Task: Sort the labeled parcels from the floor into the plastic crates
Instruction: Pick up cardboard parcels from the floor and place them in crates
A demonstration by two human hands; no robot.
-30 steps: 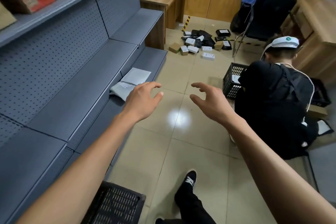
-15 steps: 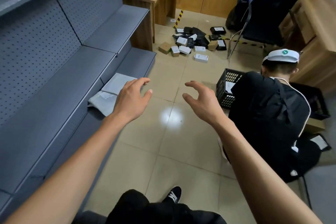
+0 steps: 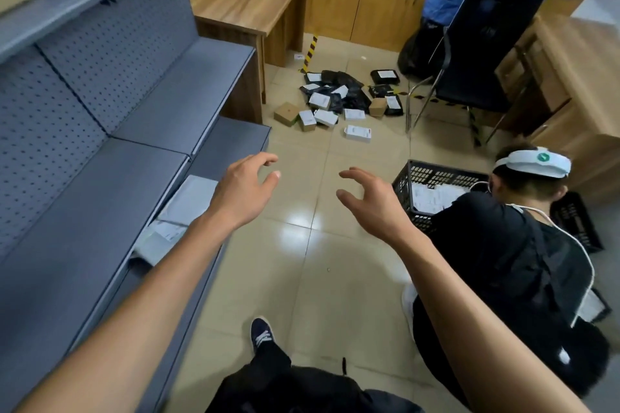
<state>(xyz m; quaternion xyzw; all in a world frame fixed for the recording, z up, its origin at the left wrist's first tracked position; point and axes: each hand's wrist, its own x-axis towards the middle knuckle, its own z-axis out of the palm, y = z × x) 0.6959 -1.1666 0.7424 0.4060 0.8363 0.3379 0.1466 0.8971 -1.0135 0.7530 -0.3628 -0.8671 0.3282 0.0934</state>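
At twelve o'clock on the floor lie the parcels [image 3: 339,100]; left hand [image 3: 240,193] and right hand [image 3: 372,203] reach empty, fingers loosely spread; next, walk closer and pick one.

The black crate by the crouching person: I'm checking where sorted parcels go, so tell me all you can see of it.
The black crate is a plastic box with lattice walls, open on top, standing upright on the tiled floor. White-labelled parcels lie inside it. A crouching person in black leans over its near right side and hides that part. Neither the left hand nor the right hand touches it.
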